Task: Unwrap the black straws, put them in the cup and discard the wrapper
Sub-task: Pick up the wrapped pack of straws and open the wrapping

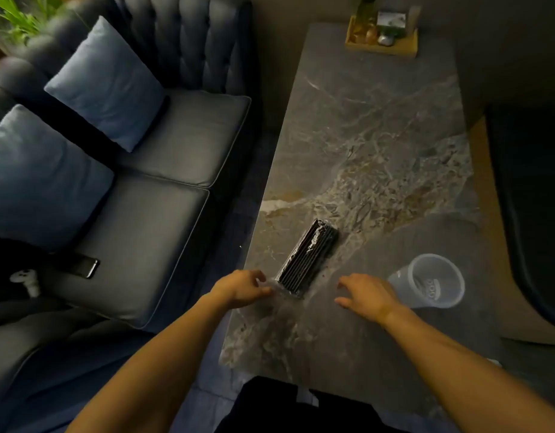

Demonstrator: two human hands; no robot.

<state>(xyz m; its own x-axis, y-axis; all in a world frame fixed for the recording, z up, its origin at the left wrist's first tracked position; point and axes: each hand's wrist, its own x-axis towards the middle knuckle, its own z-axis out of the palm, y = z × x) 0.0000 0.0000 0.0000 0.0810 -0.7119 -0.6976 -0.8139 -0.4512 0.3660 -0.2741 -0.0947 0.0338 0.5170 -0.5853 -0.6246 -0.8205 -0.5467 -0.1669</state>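
1. Lying flat on the marble table (379, 120), near its left edge toward the near end, a bundle of black straws (307, 259) forms a ribbed rectangular block, sealed in a glossy clear wrapper (277, 289) that crinkles past its near end.
2. The table top is a long slab of grey stone, veined in white and tan, with a matte sheen.
3. The left hand (243, 289) pinches the loose wrapper at the bundle's near end, fingers curled closed on the film.
4. The right hand (368, 296) hovers just right of the bundle, fingers spread and slightly bent, holding nothing and touching neither the straws nor the cup.
5. A translucent plastic cup (432, 281), round-rimmed and tapered, stands near the right edge, just beyond the right hand; printing shows faintly inside it.
6. A wooden tray (382, 46) of small bottles sits at the far end of the table.
7. Beside the left edge runs a dark tufted leather sofa (163, 145) carrying two soft blue square cushions (106, 84) and a flat black phone (87, 267).
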